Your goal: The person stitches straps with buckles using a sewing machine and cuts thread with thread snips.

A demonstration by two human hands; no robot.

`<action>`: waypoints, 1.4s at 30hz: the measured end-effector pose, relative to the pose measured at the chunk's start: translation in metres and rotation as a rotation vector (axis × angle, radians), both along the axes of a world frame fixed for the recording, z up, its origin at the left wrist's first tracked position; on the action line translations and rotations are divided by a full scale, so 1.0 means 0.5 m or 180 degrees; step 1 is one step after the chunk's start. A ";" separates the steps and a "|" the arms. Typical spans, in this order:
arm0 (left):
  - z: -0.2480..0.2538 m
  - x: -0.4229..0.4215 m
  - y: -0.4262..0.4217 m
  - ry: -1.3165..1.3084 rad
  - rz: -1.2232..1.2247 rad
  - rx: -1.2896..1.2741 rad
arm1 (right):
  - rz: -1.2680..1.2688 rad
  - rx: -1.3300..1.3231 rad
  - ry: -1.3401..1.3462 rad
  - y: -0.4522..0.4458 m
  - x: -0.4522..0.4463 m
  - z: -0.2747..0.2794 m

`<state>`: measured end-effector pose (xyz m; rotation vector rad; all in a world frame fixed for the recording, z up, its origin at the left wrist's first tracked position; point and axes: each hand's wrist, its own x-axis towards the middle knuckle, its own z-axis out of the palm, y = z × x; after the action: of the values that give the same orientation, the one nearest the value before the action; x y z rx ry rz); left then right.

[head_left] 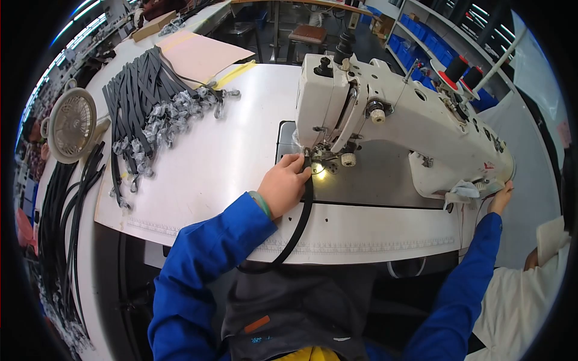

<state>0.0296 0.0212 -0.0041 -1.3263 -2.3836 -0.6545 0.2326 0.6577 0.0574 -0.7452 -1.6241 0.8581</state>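
In the head view, the left hand is pinching a black strap between thumb and fingers, its back facing up and its knuckles bent. The left forearm is slanting up and inward in a blue sleeve, a green band circling the wrist. The strap's upper end is sitting in that grip, just beside the needle area of the sewing machine, while its length is curving down from the fingers and over the table edge. Well to the left of this grip, a bundle of grey straps is lying on the table. The right arm is extending outward, its right hand resting at the machine's far right end, fingers pointing upward; whether it is gripping anything cannot be told.
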 end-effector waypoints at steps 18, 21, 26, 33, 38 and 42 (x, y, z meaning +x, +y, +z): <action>-0.002 -0.007 0.002 -0.0042 0.0057 -0.0100 | -0.0239 -0.0131 -0.0395 0.029 0.019 -0.028; -0.001 -0.004 0.003 -0.0067 0.0070 -0.0094 | -0.0510 0.0085 -0.0611 0.002 0.021 -0.080; 0.000 -0.005 0.001 -0.0008 0.0039 -0.0075 | -0.0280 -0.0048 0.0353 -0.063 -0.001 -0.035; 0.004 -0.008 0.001 -0.0037 -0.0015 -0.0059 | -0.0519 0.0767 -0.1221 0.070 0.007 0.072; 0.012 -0.001 0.000 -0.0065 -0.0066 -0.0019 | -0.0494 0.0085 -0.2023 0.006 -0.003 0.159; 0.006 -0.002 -0.001 -0.0060 -0.0030 -0.0025 | 0.0422 -0.0370 0.0167 0.043 0.027 -0.037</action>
<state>0.0287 0.0205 -0.0011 -1.3410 -2.3986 -0.6640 0.2460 0.6791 0.0387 -0.6954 -1.6007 1.0662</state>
